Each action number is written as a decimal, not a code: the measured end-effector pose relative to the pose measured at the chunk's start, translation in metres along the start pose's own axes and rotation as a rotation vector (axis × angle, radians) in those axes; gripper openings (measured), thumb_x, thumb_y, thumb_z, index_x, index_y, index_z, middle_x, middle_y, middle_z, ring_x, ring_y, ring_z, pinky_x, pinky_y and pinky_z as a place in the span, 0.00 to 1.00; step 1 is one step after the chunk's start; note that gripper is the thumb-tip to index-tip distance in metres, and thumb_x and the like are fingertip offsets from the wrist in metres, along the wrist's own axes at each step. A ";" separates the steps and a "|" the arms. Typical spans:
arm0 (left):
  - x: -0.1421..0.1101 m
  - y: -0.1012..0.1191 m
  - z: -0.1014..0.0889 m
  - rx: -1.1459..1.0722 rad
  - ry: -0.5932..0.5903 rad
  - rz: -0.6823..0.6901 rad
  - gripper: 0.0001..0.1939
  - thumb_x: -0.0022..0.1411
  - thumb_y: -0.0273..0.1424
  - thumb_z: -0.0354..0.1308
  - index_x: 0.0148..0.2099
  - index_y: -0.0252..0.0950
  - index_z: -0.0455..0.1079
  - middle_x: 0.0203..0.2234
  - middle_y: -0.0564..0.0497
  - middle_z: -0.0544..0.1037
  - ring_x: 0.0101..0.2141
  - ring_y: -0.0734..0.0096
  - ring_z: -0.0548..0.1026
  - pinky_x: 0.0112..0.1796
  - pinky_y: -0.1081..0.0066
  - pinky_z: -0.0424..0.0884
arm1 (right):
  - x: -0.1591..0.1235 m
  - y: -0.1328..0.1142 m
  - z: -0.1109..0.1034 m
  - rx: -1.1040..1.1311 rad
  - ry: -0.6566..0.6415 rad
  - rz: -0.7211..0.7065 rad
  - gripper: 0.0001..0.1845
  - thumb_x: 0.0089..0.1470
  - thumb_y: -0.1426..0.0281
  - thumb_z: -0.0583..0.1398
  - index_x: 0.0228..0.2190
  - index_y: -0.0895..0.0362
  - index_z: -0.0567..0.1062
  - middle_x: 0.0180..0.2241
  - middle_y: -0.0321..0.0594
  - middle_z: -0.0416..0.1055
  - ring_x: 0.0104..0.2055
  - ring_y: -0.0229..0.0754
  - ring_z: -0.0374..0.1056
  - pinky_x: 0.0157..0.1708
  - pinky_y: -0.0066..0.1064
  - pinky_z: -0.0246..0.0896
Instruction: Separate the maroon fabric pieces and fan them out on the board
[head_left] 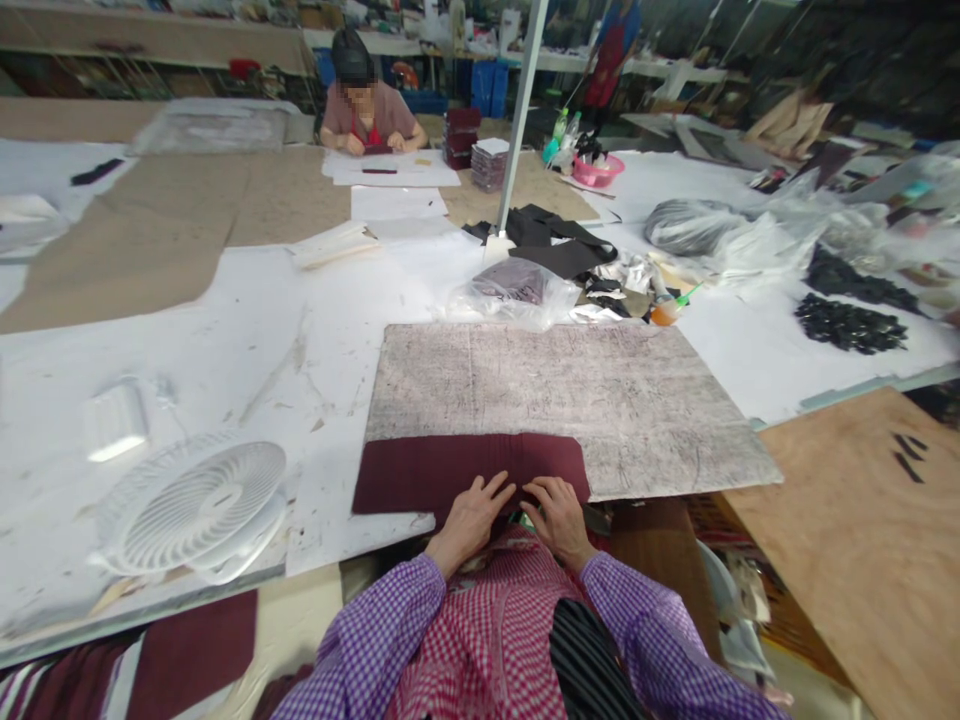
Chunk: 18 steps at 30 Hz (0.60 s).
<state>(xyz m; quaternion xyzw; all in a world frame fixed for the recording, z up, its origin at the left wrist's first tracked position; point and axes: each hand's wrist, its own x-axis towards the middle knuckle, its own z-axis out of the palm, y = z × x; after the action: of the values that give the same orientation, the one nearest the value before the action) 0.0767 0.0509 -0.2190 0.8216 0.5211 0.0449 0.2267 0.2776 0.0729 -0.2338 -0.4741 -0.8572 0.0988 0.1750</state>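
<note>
A long maroon leather-like panel [435, 470] lies along the near edge of the speckled grey board [570, 385]. My left hand [474, 512] is at the panel's near edge, right of its middle, fingers bent over the material and pointing right. Close beside it, my right hand [559, 515] grips the same edge near the panel's right end, its fingertips almost meeting those of the left. Between the two hands the edge is partly hidden, so I cannot make out whether it is folded there.
A white fan [210, 505] lies at the left. Beyond the board sit a plastic bag [517, 290], black scraps [562, 245] and a small orange glue pot [664, 313]. A white post [519, 130] rises behind. Across the table a person [367, 110] works near maroon stacks [460, 138].
</note>
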 end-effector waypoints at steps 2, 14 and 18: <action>0.000 0.001 -0.001 0.003 -0.003 0.002 0.36 0.53 0.16 0.44 0.63 0.44 0.50 0.63 0.54 0.53 0.49 0.58 0.63 0.42 0.64 0.70 | -0.003 0.001 -0.001 0.001 0.042 0.054 0.10 0.57 0.67 0.55 0.41 0.57 0.70 0.40 0.45 0.68 0.43 0.46 0.62 0.41 0.38 0.55; 0.001 0.002 -0.008 0.003 -0.025 0.035 0.37 0.52 0.15 0.44 0.63 0.42 0.49 0.63 0.55 0.54 0.46 0.61 0.64 0.41 0.65 0.70 | -0.002 -0.007 0.012 0.000 0.086 0.115 0.14 0.56 0.67 0.55 0.43 0.59 0.68 0.45 0.49 0.67 0.48 0.49 0.60 0.45 0.41 0.54; 0.003 0.003 -0.009 -0.005 -0.025 0.025 0.39 0.51 0.15 0.44 0.64 0.43 0.45 0.63 0.55 0.54 0.46 0.60 0.64 0.40 0.65 0.71 | -0.001 -0.006 0.009 -0.008 0.061 0.093 0.09 0.57 0.71 0.54 0.39 0.57 0.71 0.41 0.45 0.69 0.44 0.47 0.62 0.43 0.39 0.54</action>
<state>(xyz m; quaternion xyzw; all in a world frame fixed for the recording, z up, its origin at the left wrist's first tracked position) 0.0778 0.0549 -0.2105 0.8280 0.5076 0.0389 0.2348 0.2699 0.0686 -0.2406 -0.5168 -0.8290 0.0887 0.1944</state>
